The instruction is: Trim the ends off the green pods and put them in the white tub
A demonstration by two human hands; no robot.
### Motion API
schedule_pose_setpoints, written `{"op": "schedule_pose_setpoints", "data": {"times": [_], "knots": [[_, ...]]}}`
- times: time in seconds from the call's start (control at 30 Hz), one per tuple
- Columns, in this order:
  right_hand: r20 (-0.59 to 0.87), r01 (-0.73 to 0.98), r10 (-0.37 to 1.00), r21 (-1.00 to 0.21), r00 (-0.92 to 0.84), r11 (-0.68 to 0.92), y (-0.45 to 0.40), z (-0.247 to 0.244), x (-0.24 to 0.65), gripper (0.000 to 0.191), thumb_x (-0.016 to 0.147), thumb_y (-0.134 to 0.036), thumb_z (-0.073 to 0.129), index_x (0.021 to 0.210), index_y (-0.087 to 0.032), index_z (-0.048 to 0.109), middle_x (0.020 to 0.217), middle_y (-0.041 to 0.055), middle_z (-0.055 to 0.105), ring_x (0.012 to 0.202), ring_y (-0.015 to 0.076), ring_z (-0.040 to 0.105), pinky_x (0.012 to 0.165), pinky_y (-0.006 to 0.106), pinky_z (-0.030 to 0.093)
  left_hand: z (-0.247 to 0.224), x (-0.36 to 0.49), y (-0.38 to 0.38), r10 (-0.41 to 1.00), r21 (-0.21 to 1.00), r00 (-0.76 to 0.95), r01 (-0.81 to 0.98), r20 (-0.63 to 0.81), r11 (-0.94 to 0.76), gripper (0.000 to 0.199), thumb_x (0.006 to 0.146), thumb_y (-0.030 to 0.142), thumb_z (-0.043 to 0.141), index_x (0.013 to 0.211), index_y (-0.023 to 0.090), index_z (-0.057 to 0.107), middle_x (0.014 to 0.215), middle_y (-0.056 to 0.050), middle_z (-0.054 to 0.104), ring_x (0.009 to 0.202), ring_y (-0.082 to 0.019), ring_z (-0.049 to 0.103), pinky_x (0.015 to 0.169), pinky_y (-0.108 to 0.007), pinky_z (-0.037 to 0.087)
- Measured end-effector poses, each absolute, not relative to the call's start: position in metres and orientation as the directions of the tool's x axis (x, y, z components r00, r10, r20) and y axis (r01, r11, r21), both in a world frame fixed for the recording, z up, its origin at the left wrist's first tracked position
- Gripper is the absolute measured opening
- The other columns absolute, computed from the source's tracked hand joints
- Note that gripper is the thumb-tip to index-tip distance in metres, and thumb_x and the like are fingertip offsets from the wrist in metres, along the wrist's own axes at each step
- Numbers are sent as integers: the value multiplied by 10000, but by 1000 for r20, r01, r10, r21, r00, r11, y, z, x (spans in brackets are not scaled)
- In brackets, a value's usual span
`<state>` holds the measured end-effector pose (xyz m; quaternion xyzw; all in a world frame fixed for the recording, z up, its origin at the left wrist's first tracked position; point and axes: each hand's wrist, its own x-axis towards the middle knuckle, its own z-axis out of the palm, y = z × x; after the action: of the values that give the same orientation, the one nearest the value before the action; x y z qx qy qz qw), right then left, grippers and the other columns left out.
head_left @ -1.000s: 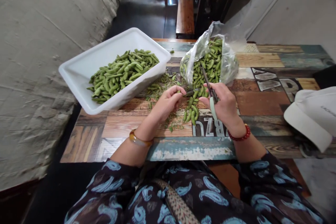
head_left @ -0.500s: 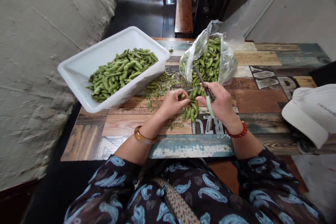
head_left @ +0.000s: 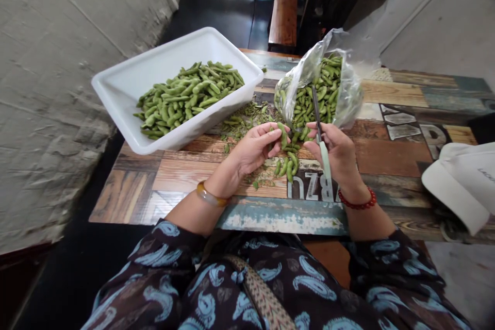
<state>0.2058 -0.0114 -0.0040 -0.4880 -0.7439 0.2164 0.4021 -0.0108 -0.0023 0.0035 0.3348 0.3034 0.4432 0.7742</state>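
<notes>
- I have a green pod (head_left: 283, 135) pinched between the thumb and fingers of my left hand (head_left: 257, 149), its length largely uncovered, which seems to leave it easy to reach.
- My right hand (head_left: 335, 149) is curled around scissors (head_left: 325, 162), blades pointing away from me — a hold that seems to keep them ready beside the pod. I can't tell whether any finger sits inside a handle loop.
- The plastic bag (head_left: 350, 95) lies just beyond my hands, its mouth towards me, so its pods look easy to draw out; loose pods (head_left: 289, 166) lie near my fingers on the table (head_left: 178, 178).
- The white tub (head_left: 116, 82) stands on my left with more pods inside — near enough for a short reach, I judge, with green scraps (head_left: 243, 121) between it and the bag.
</notes>
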Motion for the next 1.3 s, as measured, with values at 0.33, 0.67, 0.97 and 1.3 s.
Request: {"op": "schedule_pose_setpoints", "data": {"times": [0.33, 0.67, 0.97, 1.3], "knots": [[368, 552, 885, -691, -286, 466, -11, -2, 205, 391, 852, -401, 717, 1193, -222, 651, 919, 42, 661, 835, 207, 658, 763, 343, 553, 6, -12, -4, 907, 831, 362, -419, -216, 365, 325, 723, 374, 815, 768, 118, 622, 571, 44, 504, 450, -18, 387, 412, -148, 203], [386, 540, 780, -567, -492, 622, -9, -1, 208, 524, 795, -494, 758, 1213, -207, 629, 1004, 92, 660, 880, 252, 633, 778, 404, 555, 8, -13, -6, 929, 937, 355, -282, -99, 208, 280, 753, 390, 781, 791, 136, 670, 715, -9, 673, 572, -63, 492, 561, -197, 369], [375, 537, 745, -524, -551, 661, -12, 6, 207, 553, 808, -414, 768, 1302, -235, 594, 1055, 87, 632, 933, 248, 625, 818, 383, 556, 2, -14, -3, 953, 970, 300, -221, -30, 100, 260, 721, 383, 804, 838, 153, 763, 815, -33, 711, 730, -120, 580, 722, -241, 438], [415, 499, 716, -520, -562, 693, -12, 6, 207, 546, 825, -395, 753, 1321, -242, 582, 1077, 96, 642, 961, 255, 630, 833, 397, 555, 4, -16, -4, 936, 985, 353, -162, 1, 60, 220, 762, 365, 771, 777, 147, 744, 755, -26, 681, 695, -114, 552, 683, -235, 418]]}}
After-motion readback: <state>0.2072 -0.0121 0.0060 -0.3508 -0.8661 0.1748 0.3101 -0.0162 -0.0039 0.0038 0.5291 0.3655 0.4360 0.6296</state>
